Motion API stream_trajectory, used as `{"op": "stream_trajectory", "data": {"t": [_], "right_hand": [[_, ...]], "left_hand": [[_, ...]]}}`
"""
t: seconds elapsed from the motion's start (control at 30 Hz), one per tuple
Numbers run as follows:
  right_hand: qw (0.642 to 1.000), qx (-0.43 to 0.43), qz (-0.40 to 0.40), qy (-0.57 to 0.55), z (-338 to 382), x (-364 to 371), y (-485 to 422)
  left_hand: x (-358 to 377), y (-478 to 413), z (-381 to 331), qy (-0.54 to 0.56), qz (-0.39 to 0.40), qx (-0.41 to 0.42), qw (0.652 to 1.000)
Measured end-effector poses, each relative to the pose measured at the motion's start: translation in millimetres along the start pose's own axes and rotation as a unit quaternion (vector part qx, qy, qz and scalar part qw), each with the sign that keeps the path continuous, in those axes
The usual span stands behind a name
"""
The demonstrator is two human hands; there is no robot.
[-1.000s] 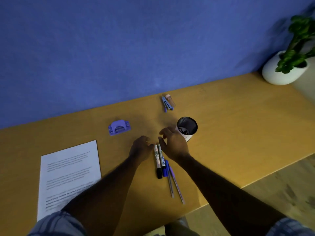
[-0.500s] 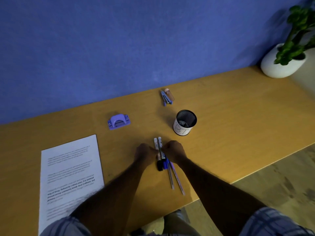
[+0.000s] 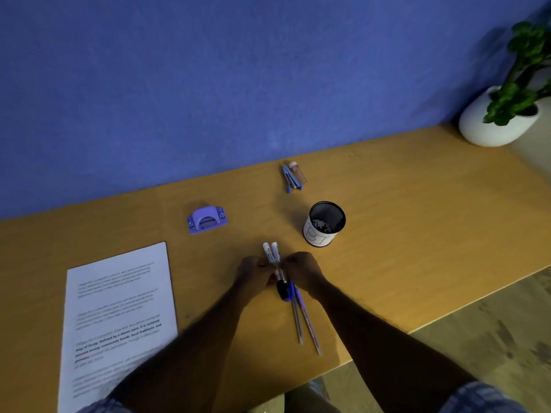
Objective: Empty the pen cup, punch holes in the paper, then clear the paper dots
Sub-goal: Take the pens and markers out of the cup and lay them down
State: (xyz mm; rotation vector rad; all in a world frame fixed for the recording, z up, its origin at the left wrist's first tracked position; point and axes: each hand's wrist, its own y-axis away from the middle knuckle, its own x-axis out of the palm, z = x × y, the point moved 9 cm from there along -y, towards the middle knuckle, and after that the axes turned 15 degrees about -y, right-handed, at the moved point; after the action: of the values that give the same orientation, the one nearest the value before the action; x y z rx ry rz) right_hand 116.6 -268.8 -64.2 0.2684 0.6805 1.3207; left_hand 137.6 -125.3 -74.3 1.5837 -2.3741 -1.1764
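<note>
Between both grips | I'm squeezing the markers (image 3: 271,253), left hand (image 3: 255,274) and right hand (image 3: 303,272) both clenching them, likely squaring the bundle | pen cup (image 3: 324,226) standing just beyond my right grip

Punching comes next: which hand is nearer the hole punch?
Left. The left hand is toward the person and right of the hole punch; right hand farther right, beyond the markers.

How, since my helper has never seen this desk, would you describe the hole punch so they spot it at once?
Start at the wooden desk under the blue wall. Between the printed paper at the left and the black mesh pen cup sits the hole punch. It is the only squat lilac block with an arched top; the stapler beyond the cup is slim.
</note>
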Motion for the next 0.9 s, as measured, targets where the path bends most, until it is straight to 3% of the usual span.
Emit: {"op": "stream_trajectory", "data": {"t": [0.3, 0.4, 0.6, 0.77, 0.9], "right_hand": [[0.994, -0.08, 0.029, -0.069, 44, -2, -5], [0.984, -0.084, 0.015, -0.154, 61, -7, -10], [0.945, -0.095, 0.074, -0.305, 92, -6, -30], [0.942, -0.125, 0.118, -0.289, 121, -10, -49], [0.955, -0.146, 0.061, -0.251, 135, -24, -73]], "left_hand": [[-22, 1, -29, 0.109, 0.018, 0.018, 0.994], [-38, -5, -32, 0.107, -0.007, 0.024, 0.994], [-59, -17, -30, 0.1, -0.044, 0.026, 0.994], [-62, -23, -37, 0.076, -0.045, 0.041, 0.995], [-64, -29, -47, 0.044, -0.048, 0.064, 0.996]]}}
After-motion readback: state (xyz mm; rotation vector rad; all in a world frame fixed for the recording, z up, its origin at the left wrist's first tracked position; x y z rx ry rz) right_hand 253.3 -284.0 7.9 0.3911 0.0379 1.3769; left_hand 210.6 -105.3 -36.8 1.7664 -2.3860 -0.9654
